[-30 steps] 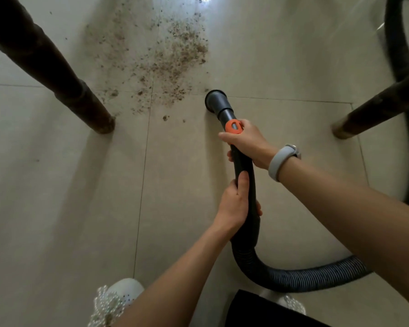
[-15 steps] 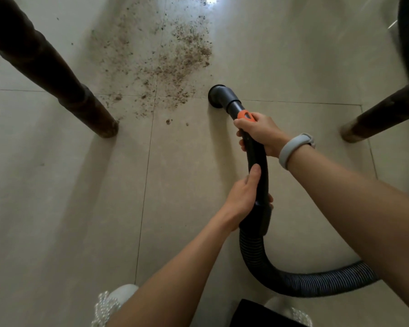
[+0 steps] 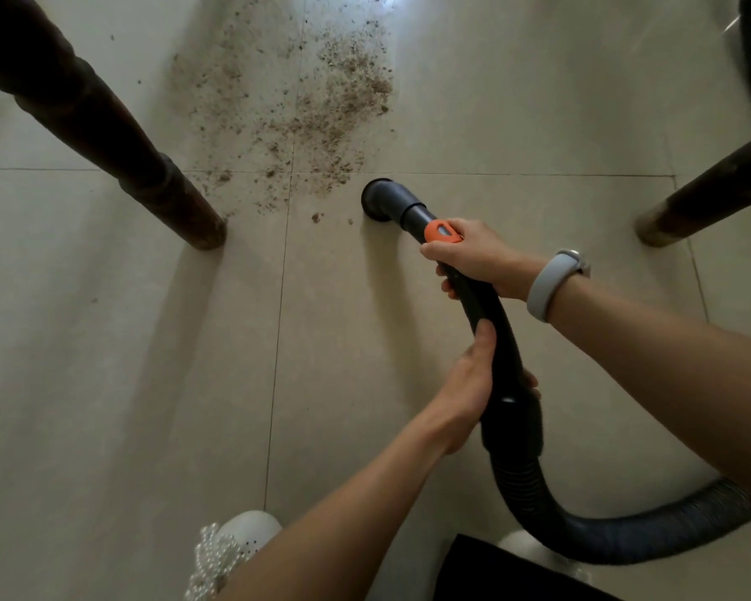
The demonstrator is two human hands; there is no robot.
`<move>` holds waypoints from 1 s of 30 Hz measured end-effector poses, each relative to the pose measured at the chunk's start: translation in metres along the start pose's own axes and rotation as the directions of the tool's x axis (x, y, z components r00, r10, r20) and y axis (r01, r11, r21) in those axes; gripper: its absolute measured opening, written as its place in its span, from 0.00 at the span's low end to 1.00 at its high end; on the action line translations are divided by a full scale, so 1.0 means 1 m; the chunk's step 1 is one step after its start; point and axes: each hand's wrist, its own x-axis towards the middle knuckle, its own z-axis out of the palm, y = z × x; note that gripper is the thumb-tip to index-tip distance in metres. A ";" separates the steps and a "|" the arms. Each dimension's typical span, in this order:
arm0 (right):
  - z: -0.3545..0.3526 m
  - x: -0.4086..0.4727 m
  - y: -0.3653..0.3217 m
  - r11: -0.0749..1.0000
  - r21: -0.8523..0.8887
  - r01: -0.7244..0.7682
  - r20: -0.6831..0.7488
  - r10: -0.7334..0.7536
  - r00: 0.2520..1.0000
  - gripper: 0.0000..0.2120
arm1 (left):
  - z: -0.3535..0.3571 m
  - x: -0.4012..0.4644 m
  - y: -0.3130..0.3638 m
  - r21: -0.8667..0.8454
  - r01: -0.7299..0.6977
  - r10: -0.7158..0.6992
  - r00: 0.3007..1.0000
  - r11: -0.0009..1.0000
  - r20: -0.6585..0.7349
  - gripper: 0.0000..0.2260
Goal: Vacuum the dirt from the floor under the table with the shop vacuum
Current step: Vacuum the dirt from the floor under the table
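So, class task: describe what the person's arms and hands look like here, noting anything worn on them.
Both forearms are bare, with no sleeves in view. The right hand has a pale grey band round its wrist, like a watch or fitness tracker, its face edge-on. The left hand and its wrist wear nothing. No rings or gloves show.

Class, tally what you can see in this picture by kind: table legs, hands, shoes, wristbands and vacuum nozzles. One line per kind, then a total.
Table legs: 2
Hands: 2
Shoes: 2
Wristbands: 1
Vacuum nozzles: 1
Total: 8
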 end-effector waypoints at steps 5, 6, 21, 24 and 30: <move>0.008 -0.014 0.015 0.996 -0.086 0.020 0.041 -0.016 0.999 0.12 | -0.009 -0.004 -0.014 0.158 0.019 -0.034 0.995 0.987 0.091 0.23; 0.012 -0.016 0.019 0.995 -0.088 0.036 0.021 -0.035 0.999 0.14 | -0.014 -0.004 -0.017 0.190 0.032 -0.048 0.995 0.981 0.082 0.23; 0.021 -0.018 0.033 0.966 -0.248 0.069 -0.067 -0.088 0.994 0.17 | -0.174 -0.008 -0.004 0.824 0.543 0.258 0.783 0.162 -0.566 0.46; 0.032 -0.022 0.033 0.951 -0.298 0.089 0.074 -0.070 0.995 0.14 | -0.186 -0.007 -0.003 0.850 0.518 0.244 0.815 0.099 -0.526 0.50; 0.027 -0.004 0.018 0.940 -0.332 0.077 -0.058 -0.102 0.993 0.18 | -0.203 0.004 0.029 0.888 0.454 0.202 0.878 -0.065 -0.434 0.48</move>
